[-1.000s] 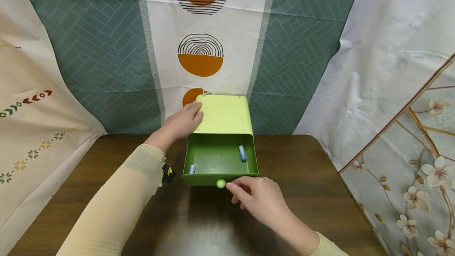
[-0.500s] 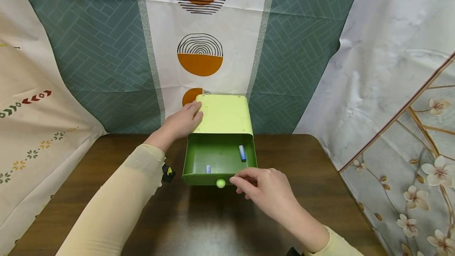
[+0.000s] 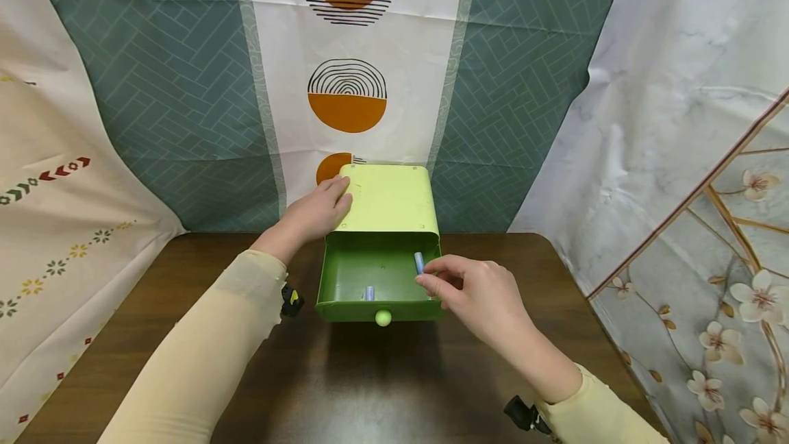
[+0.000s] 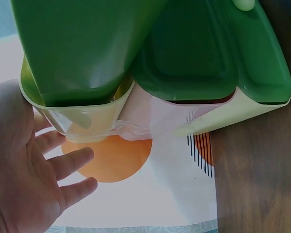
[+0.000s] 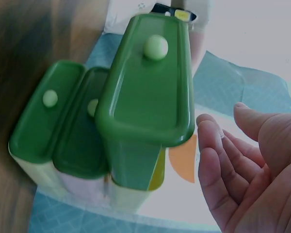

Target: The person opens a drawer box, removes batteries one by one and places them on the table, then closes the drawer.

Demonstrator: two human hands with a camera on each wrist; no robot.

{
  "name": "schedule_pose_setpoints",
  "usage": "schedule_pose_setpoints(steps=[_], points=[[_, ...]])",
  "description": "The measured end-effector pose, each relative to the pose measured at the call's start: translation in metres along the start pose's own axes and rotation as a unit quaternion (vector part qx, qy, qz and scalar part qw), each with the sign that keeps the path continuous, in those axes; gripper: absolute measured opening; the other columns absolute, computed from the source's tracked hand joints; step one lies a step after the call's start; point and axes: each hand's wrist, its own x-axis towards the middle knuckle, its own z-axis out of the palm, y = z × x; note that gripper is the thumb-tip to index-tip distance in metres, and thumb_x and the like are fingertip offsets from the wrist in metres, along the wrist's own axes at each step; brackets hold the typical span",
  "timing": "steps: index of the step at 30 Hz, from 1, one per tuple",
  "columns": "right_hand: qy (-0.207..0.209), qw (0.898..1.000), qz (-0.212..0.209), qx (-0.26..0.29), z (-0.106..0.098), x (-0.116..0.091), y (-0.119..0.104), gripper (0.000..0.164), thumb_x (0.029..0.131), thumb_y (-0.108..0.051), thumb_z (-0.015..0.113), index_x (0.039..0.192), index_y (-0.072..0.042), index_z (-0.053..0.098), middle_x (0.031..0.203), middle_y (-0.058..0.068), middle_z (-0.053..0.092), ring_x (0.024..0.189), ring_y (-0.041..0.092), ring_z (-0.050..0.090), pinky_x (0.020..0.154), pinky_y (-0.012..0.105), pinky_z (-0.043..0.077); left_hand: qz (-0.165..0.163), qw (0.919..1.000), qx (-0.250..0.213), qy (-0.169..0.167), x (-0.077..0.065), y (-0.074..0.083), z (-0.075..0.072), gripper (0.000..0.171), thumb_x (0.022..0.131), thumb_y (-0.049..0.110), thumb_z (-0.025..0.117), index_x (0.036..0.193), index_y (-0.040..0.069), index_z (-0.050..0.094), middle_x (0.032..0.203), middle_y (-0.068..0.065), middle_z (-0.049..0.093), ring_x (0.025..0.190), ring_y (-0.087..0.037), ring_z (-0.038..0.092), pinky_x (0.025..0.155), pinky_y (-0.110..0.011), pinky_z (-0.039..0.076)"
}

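Left hand (image 3: 313, 212) rests on the lime cabinet (image 3: 391, 201), fingers spread; right hand (image 3: 481, 293) is over the green drawer (image 3: 348, 312), fingers and thumb apart, right by a blue cylinder (image 3: 419, 262).

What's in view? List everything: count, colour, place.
Cabinet: one, pale yellow-green and pinkish, on the table.
Table: one, brown, under cabinet.
Drawers: three, green, cabinet front, top one open.
Knobs: three, pale green, on drawers.
Cylinders: two, blue and white, in top drawer.
Hangings: several, teal, cream, white, behind and beside.
Sleeves: two, pale yellow, foreground.
Wrist devices: two, black, by sleeves.
Left hand: one, on cabinet's left edge.
Right hand: one, near right cylinder.
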Motion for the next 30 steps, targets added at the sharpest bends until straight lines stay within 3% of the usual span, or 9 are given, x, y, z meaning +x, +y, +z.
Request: schedule_pose_setpoints(steps=[4, 9, 17, 30], points=[[0.005, 1.0, 0.0, -0.013, -0.005, 0.01, 0.008, 0.019, 0.097, -0.036, 0.087, 0.111, -0.023, 0.085, 0.074, -0.018, 0.072, 0.064, -0.002, 0.064, 0.066, 0.036, 0.049, 0.001, 1.0, 0.001, -0.001, 0.0, 0.0, 0.0, 0.068, 0.12, 0.044, 0.026, 0.178, 0.01, 0.018, 0.184, -0.016, 0.012, 0.169, -0.037, 0.012, 0.133, -0.058, 0.019], [0.005, 0.999, 0.001, -0.036, -0.007, 0.021, 0.018, 0.027, 0.094, -0.036, 0.09, 0.115, -0.019, 0.085, 0.086, -0.017, 0.077, 0.076, 0.003, 0.069, 0.07, 0.037, 0.053, -0.001, 1.0, 0.002, 0.0, 0.001, 0.0, 0.0, 0.067, 0.12, 0.043, 0.026, 0.178, 0.011, 0.018, 0.184, -0.015, 0.012, 0.169, -0.036, 0.013, 0.133, -0.057, 0.02], [-0.033, 0.997, 0.01, -0.067, -0.005, 0.033, 0.029, 0.04, 0.092, -0.039, 0.091, 0.126, -0.019, 0.083, 0.1, -0.016, 0.08, 0.087, 0.007, 0.074, 0.077, 0.042, 0.056, -0.001, 1.0, 0.0, -0.001, 0.001, 0.002, -0.001, 0.067, 0.12, 0.042, 0.028, 0.178, 0.011, 0.018, 0.184, -0.015, 0.012, 0.169, -0.035, 0.013, 0.133, -0.057, 0.019], [-0.094, 0.981, -0.06, -0.159, 0.004, 0.045, 0.033, 0.047, 0.091, -0.037, 0.093, 0.132, -0.018, 0.081, 0.119, -0.003, 0.077, 0.092, 0.014, 0.072, 0.066, 0.034, 0.054, -0.005, 1.0, -0.004, -0.004, 0.0, 0.0, 0.0, 0.067, 0.121, 0.043, 0.027, 0.179, 0.012, 0.017, 0.185, -0.014, 0.01, 0.169, -0.036, 0.012, 0.133, -0.058, 0.019]])
